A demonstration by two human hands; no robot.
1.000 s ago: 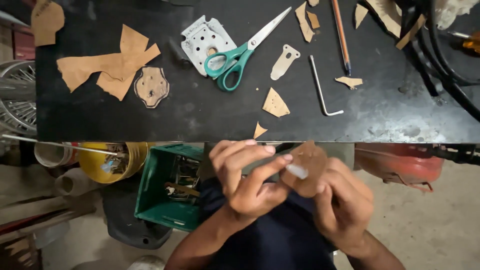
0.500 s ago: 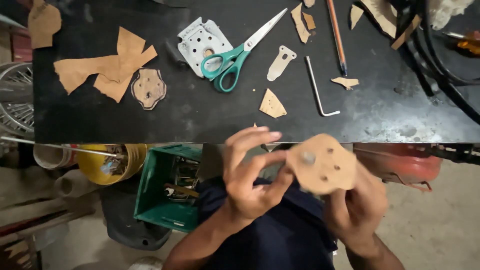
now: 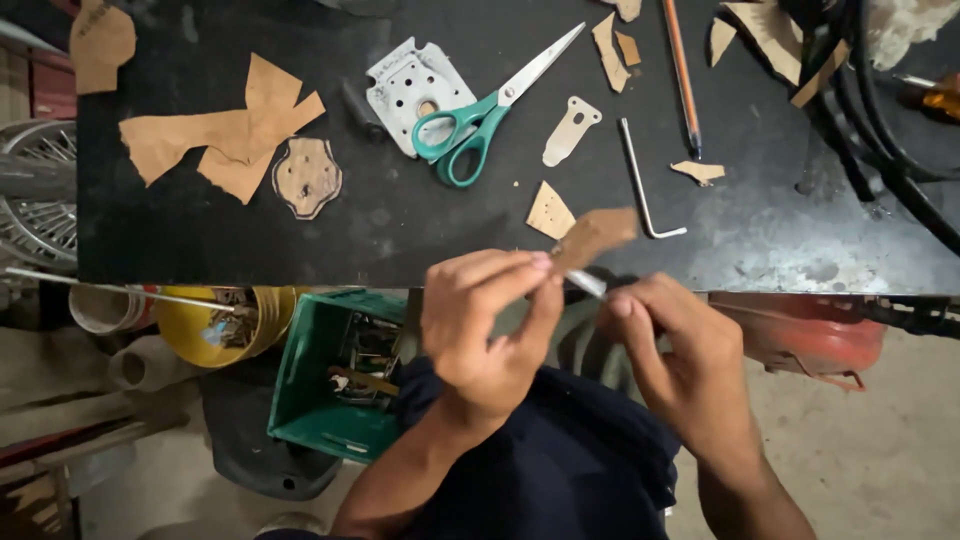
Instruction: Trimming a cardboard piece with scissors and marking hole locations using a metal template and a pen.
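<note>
My left hand pinches a brown cardboard-like cut-out between thumb and fingers, holding it edge-on just below the black table's front edge. My right hand is closed around a thin silvery tool whose tip touches the cut-out. Both hands hover over my lap in dark clothing. On the table lie green-handled scissors across a perforated grey metal plate.
Brown scraps, a shaped gasket cut-out, a small key-shaped piece, a triangular scrap, a hex key and a pencil lie on the table. Black cables cross the right. A green crate, yellow bucket and red object sit below.
The cut-out was face-up and held up by my right hand; now it is turned edge-on, pinched by my left hand, and my right hand holds the thin tool against it.
</note>
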